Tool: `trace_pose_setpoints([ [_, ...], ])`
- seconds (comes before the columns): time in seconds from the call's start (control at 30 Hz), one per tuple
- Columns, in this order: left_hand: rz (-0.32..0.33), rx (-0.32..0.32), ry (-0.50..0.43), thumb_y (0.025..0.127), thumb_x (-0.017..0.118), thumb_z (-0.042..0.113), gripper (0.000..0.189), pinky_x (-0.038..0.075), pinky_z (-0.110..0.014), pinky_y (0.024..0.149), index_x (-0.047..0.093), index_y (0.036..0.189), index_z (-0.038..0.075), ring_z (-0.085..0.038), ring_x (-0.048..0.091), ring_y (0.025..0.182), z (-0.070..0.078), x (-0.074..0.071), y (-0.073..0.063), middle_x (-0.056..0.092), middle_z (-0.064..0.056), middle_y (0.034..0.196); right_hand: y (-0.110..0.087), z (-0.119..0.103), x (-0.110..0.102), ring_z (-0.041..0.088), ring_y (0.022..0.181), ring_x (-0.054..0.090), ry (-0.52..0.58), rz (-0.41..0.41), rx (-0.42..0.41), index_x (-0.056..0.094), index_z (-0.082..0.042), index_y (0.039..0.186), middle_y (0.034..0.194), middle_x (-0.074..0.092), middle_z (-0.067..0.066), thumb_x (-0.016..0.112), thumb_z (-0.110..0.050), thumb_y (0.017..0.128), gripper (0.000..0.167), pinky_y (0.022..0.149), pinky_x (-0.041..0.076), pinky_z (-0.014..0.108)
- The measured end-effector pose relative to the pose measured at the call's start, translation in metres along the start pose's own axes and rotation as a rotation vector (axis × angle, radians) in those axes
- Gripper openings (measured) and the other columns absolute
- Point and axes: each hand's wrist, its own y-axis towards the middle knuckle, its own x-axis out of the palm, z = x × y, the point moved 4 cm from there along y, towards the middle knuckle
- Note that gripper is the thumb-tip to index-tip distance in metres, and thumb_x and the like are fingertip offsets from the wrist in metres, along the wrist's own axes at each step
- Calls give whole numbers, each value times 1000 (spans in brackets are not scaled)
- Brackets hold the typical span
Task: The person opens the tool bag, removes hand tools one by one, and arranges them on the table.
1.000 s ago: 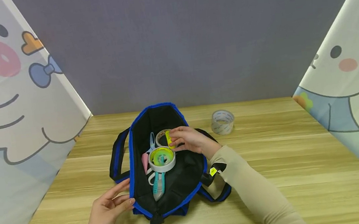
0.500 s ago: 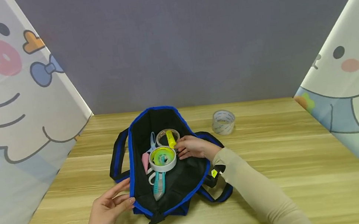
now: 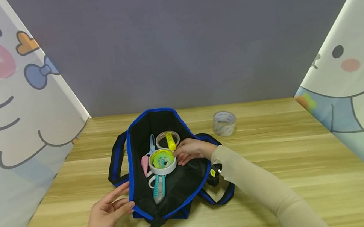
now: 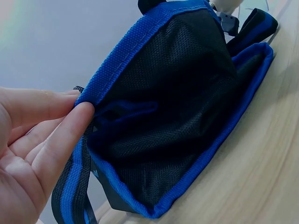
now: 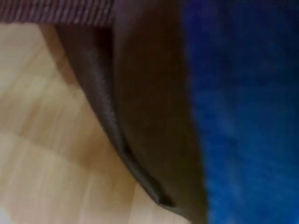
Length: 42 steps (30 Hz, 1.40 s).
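Note:
A black tool bag with blue trim [image 3: 129, 169] lies with its mouth wide in the head view. My left hand [image 3: 104, 216] pinches its left rim between thumb and fingers, as the left wrist view also shows. Inside the bag, my right hand [image 3: 193, 150] has its fingertips at the right side of a white tape roll [image 3: 166, 171], with a smaller yellow-green roll [image 3: 157, 159] in its ring. Just behind those fingertips, a yellow highlighter [image 3: 171, 142] leans across another tape roll [image 3: 157, 140]. A teal utility knife [image 3: 159, 188] lies in front. The right wrist view has only blurred bag fabric.
A clear tape roll [image 3: 224, 127] stands on the wooden table [image 3: 275, 147] behind the bag, to the right. Straps [image 3: 116, 163] loop out on both sides of the bag. Pink [image 3: 145, 164] and light-blue [image 3: 152, 143] pieces lie inside its left wall.
My right hand has let go of the yellow highlighter and moved down and slightly toward the white tape roll. The left hand keeps its grip on the rim.

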Motion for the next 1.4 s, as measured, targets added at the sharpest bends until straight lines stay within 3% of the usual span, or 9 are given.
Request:
trace_pose_setpoints([
  [0.2,20,-41,41,87,62,-20,49,62,-34,69,58,134,-6,-16,72,90,-1,-6,-3,69,2,117,-1,-7,9,19,66,68,-34,-58,14,57,1,95,77,68,13,58,-4,98,6,70,62,34],
  [0.57,57,-92,99,87,66,-16,49,62,-35,69,56,134,-8,-17,72,90,-2,-4,-1,69,3,116,-8,-16,10,18,62,67,-51,-24,54,57,2,92,75,65,15,54,0,100,8,70,62,34],
  [0.73,34,-58,75,86,65,-17,49,62,-34,68,57,133,-8,-16,72,90,-1,-3,-1,70,4,117,-12,-21,10,20,61,68,-16,-17,62,57,5,99,76,62,17,52,0,101,7,71,62,35],
  [0.93,-18,8,0,86,61,-21,49,62,-32,69,59,133,-5,-15,72,90,-1,1,1,69,2,119,-20,-21,6,20,61,67,-11,0,40,58,12,118,80,60,16,53,-1,101,22,68,62,32],
  [1.4,-13,9,3,86,61,-21,49,62,-31,69,62,132,-3,-13,72,89,0,0,-1,69,5,119,-30,-29,4,20,66,68,-12,-38,-53,51,13,131,89,63,19,52,-2,103,32,70,62,34],
])
